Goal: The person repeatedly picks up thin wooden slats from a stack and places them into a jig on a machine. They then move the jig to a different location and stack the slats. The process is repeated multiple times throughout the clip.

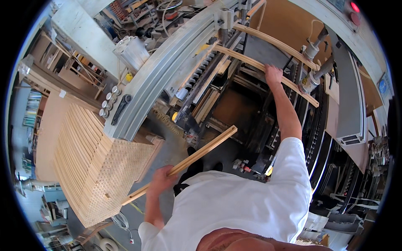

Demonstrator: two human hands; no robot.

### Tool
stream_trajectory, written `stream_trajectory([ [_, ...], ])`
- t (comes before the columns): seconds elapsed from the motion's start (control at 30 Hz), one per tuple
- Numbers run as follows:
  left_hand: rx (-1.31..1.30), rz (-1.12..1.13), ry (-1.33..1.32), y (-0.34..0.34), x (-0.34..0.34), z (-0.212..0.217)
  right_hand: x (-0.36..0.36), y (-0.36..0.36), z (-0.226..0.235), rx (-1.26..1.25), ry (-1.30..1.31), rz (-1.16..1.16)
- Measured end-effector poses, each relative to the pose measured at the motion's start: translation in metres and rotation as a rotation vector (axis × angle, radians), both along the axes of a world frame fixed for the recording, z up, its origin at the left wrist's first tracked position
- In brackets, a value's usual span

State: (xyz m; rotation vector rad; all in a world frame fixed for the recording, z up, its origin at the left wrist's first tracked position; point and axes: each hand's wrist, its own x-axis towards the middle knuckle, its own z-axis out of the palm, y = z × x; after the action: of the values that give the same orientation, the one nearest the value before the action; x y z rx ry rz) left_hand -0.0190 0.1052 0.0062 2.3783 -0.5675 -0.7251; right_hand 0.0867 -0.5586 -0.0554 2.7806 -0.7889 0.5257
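My left hand (161, 180), low and to the left of my body, is closed around the middle of a pale wooden strip (205, 149). That strip slants up to the right, with a small dark mark near its far end. My right arm reaches forward, and my right hand (273, 75) has its fingers over a second wooden strip (299, 93) lying across the machine's rails. Beyond it lies another wooden strip (272, 39), roughly parallel, its right end by a metal cylinder (312, 51). A second cylinder (310, 83) stands above the right end of the strip under my right hand.
A large stack of wooden strips (79, 154) stands at left, ends facing me. A thick aluminium beam (167, 62) arches over the machine's left side, with round knobs (109, 100) on its near end. Dark rails (316, 138) run along the right. A coiled hose (167, 121) hangs below the beam.
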Motion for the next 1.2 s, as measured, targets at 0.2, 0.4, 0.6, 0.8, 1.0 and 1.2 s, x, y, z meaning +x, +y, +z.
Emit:
stream_trajectory([
  [0.2, -0.086, 0.293, 0.193, 0.065, -0.032, 0.077, 0.006, 0.014, 0.01, 0.075, 0.111, -0.06],
  [0.4, -0.154, 0.646, 0.157, 0.191, -0.073, 0.154, 0.004, 0.021, 0.019, 0.089, 0.147, -0.122],
  [0.6, -0.353, 0.719, -0.077, 0.363, -0.097, 0.202, 0.034, 0.138, 0.026, 0.533, -0.553, 0.296],
  [0.8, -0.306, 1.136, -0.415, 0.512, -0.065, 0.18, -0.034, 0.359, 0.044, 0.857, -0.624, 0.639],
  [1.0, 0.036, 1.385, -0.654, 0.716, 0.024, 0.141, -0.077, 0.562, -0.028, 1.073, -0.356, 0.691],
  [1.2, 0.354, 1.439, -0.556, 0.853, 0.098, 0.062, -0.105, 0.651, -0.096, 0.998, 0.241, 0.606],
])
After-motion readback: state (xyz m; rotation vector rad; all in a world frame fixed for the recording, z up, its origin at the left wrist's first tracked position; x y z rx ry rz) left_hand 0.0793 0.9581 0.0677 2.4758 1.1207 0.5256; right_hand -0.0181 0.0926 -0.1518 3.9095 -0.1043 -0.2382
